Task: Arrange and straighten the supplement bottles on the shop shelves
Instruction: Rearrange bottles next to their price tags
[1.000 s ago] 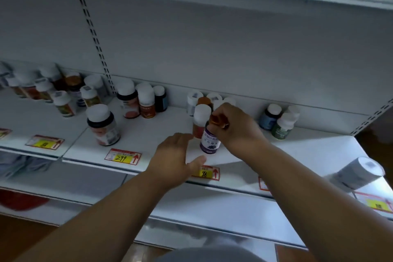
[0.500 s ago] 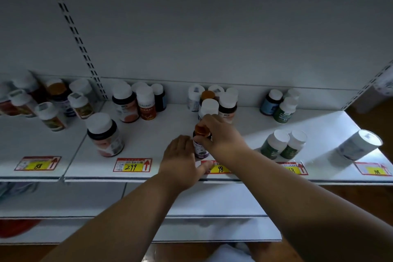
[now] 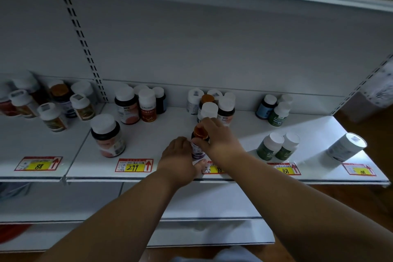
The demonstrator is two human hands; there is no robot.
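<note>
A small dark bottle with an orange cap [image 3: 200,134] and a purple label stands upright near the front edge of the white shelf [image 3: 161,134]. My right hand [image 3: 219,140] grips it from the right, fingers curled round its neck and body. My left hand [image 3: 178,155] holds the bottle's left side, thumb under its base by the price tag. Behind them stands a cluster of white-capped bottles [image 3: 210,108]. A large white-capped jar [image 3: 107,136] stands alone to the left, and two green bottles [image 3: 278,147] to the right.
A white tub [image 3: 346,147] lies on its side at the shelf's right end. More bottles stand at the back: a group [image 3: 140,104] left of centre, a blue and green group [image 3: 274,110] right, and several on the left shelf bay [image 3: 51,108]. Price tags [image 3: 134,165] line the front edge.
The orange-capped bottle came down from above the shelf onto its front edge between both hands. The camera tilted, bringing the green bottles and the tub into view.
</note>
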